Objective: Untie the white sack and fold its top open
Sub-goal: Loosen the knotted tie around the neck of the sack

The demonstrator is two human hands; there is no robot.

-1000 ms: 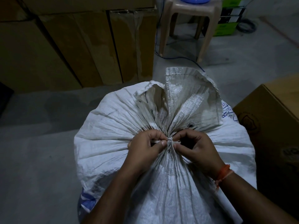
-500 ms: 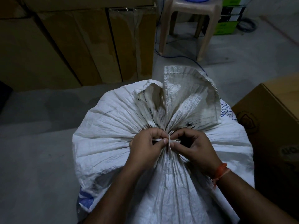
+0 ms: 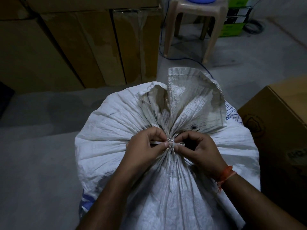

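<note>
A full white woven sack [image 3: 113, 140] stands on the floor in front of me. Its neck is gathered and bound by a thin white tie [image 3: 172, 142], and the loose top [image 3: 187, 95] flares up behind the knot. My left hand [image 3: 146, 145] pinches the tie's left end between thumb and forefinger. My right hand [image 3: 199, 150], with an orange thread on its wrist, pinches the tie's right loop. Both hands meet at the knot, which is still wound around the neck.
Tall brown cardboard boxes [image 3: 79, 47] line the back left. A beige plastic stool [image 3: 194, 22] carrying a blue object stands behind the sack, with a blue cable [image 3: 166, 55] on the floor. Another cardboard box [image 3: 279, 123] sits close on the right. Grey floor [image 3: 36, 155] lies to the left.
My fingers have shifted slightly at the knot, drawing closer together. The sack and the tie stay as they were.
</note>
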